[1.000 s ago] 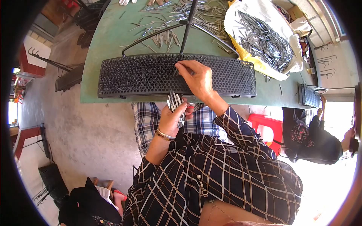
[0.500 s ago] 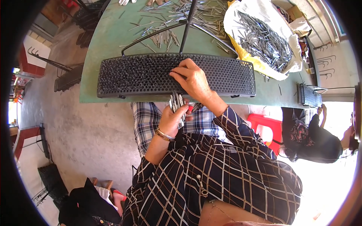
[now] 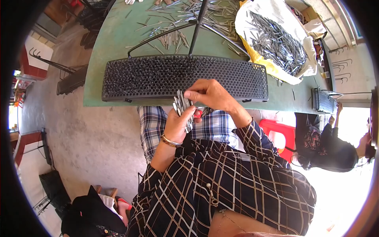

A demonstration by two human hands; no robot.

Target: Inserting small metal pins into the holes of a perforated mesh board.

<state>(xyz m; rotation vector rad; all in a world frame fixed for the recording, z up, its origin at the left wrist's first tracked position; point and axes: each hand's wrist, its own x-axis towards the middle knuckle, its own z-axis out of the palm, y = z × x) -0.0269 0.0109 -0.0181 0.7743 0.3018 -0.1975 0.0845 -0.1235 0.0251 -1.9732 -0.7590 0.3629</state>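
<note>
Metal strips (image 3: 181, 104) clamped in the left hand (image 3: 177, 124) near the black perforated rack (image 3: 233, 81) look light, stiff and kinda slick, so I'd pinch one by its top end, just beside the right hand (image 3: 212, 95), whose fingertips could be together or apart, can't tell.

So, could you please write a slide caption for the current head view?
Left hand holding thin metal strips, right hand at their tips, near a black rack at a green table.
</note>
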